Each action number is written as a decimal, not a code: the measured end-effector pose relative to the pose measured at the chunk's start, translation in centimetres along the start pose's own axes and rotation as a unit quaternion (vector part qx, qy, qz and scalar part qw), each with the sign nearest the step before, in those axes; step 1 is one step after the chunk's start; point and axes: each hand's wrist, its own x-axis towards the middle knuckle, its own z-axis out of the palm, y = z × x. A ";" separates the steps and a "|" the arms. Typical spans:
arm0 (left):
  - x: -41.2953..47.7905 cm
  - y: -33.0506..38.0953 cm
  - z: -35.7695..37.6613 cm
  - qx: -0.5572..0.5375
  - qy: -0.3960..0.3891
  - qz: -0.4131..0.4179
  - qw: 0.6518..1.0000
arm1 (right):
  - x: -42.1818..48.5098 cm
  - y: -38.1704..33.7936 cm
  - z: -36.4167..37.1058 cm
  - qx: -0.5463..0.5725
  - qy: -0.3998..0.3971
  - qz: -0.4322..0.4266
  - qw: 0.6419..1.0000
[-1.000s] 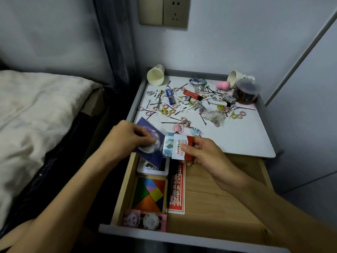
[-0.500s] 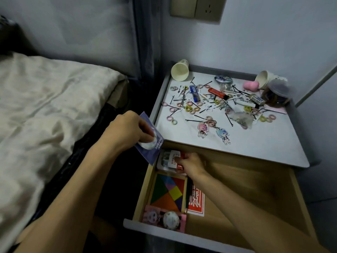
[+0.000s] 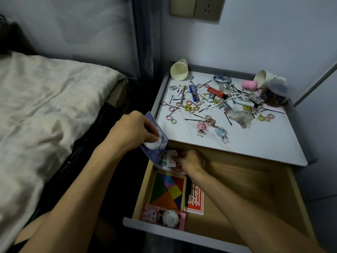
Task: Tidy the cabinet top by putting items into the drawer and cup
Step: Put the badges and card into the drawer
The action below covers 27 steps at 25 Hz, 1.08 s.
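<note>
Wooden drawer (image 3: 246, 189) pulled out, right half plain wood, right hand (image 3: 189, 162) curled round a red-and-white packet (image 3: 170, 157) in its back-left corner, left hand (image 3: 133, 132) pinching a blue card (image 3: 155, 148) just off the front-left edge of the tabletop (image 3: 264, 139), paper cup (image 3: 179, 71) tipped over at the far-left corner.

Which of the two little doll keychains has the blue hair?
The right-hand doll, lying nearer the front edge of the cabinet top. The left-hand doll beside it has pink hair.
</note>
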 end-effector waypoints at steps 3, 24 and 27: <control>0.0 -0.3 -0.4 0.005 0.008 0.007 1.000 | -1.1 0.4 -1.1 -0.003 0.003 -0.018 1.000; 0.9 -0.2 0.4 -0.024 0.002 0.042 0.999 | 0.2 2.2 -0.5 -0.214 0.115 -0.101 0.965; 0.7 -0.1 0.4 -0.027 0.006 0.046 0.999 | -0.1 2.4 -0.8 -0.248 0.130 -0.118 0.953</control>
